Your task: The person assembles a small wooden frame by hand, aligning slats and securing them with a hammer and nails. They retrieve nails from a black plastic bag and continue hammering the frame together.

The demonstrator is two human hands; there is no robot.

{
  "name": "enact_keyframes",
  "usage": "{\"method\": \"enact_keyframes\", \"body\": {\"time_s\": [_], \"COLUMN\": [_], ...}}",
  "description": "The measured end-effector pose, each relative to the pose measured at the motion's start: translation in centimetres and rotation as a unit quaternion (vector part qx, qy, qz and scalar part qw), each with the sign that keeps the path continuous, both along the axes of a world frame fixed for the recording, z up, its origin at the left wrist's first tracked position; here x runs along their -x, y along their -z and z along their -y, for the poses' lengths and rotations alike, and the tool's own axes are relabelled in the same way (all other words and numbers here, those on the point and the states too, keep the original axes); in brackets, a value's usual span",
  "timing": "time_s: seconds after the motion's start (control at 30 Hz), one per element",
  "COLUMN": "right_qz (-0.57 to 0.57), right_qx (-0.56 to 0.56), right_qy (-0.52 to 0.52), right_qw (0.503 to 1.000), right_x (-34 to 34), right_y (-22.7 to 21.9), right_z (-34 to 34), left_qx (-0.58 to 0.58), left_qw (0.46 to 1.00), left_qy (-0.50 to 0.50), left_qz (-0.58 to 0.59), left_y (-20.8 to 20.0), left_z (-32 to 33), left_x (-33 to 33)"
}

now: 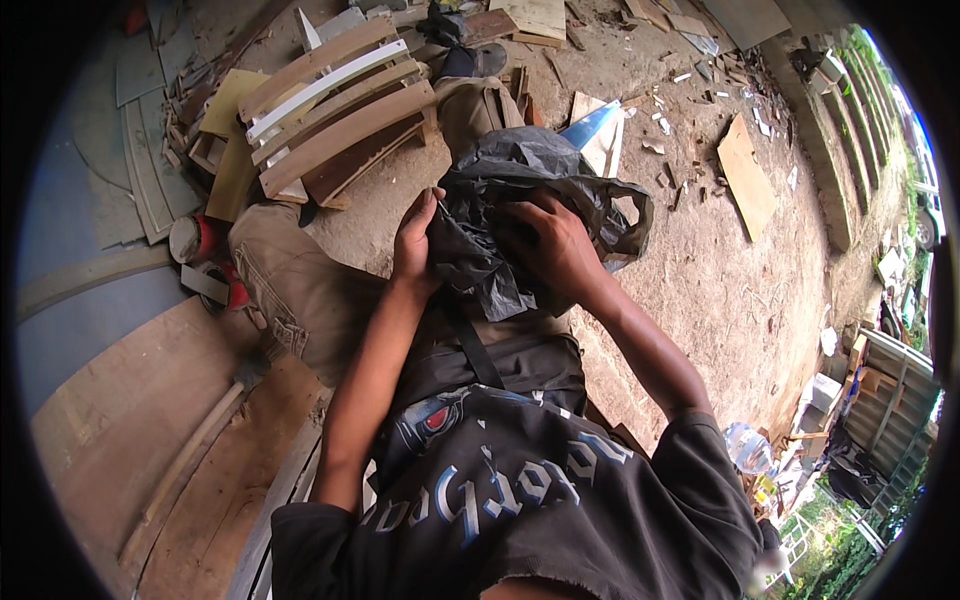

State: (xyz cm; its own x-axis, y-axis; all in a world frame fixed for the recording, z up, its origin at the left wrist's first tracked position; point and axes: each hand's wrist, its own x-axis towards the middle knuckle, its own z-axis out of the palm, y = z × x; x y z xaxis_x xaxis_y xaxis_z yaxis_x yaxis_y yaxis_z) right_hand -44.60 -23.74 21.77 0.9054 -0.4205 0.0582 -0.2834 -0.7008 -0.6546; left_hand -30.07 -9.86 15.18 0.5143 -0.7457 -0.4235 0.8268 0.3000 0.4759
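A crumpled black plastic bag [470, 245] rests over my lap, its loop handle hanging out to the right. My left hand [415, 240] pinches the bag's left edge between thumb and fingers. At the bag's opening, my right hand [555, 240] is bent inward with curled fingers. Dark folds hide those fingertips, so whatever they grip cannot be made out. The bag's contents are hidden too.
A slatted wooden piece [340, 110] stands ahead on the left, beside stacked boards. Wood scraps and a flat plywood piece [747, 178] lie on the dirt floor. A clear plastic bottle [748, 448] is at my right, near concrete steps [815, 150] farther off.
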Motion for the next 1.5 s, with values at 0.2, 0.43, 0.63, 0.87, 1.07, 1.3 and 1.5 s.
{"method": "enact_keyframes", "body": {"time_s": [0.2,0.43,0.63,0.87,1.07,1.3,1.5], "right_qz": [-0.035,-0.023,-0.024,-0.028,-0.051,-0.021,-0.018], "right_qx": [0.036,-0.072,-0.082,-0.185,-0.610,-0.697,-0.678], "right_qy": [0.020,0.023,0.066,0.064,0.104,0.078,0.066], "right_qw": [0.999,0.997,0.994,0.980,0.784,0.712,0.731], "right_x": [0.7,1.0,0.9,1.4,1.1,1.3,1.0], "right_y": [0.0,-1.1,-1.5,-0.6,-3.4,-1.7,-1.6], "right_z": [1.5,3.0,3.0,3.4,3.2,2.8,2.4], "left_qx": [-0.004,-0.001,-0.012,-0.017,-0.051,-0.073,-0.074], "left_qw": [1.000,1.000,1.000,1.000,0.998,0.995,0.992], "left_qy": [0.002,0.015,0.012,0.007,0.025,0.053,0.093], "left_qz": [-0.011,-0.008,0.004,0.010,0.033,0.044,0.033], "left_y": [0.4,0.2,0.4,-0.2,-0.5,-3.2,-4.3], "left_z": [0.0,-0.3,-0.2,-0.1,-0.2,0.3,0.4], "left_x": [-0.3,-0.5,-0.7,-0.6,-0.9,-0.2,0.0]}}
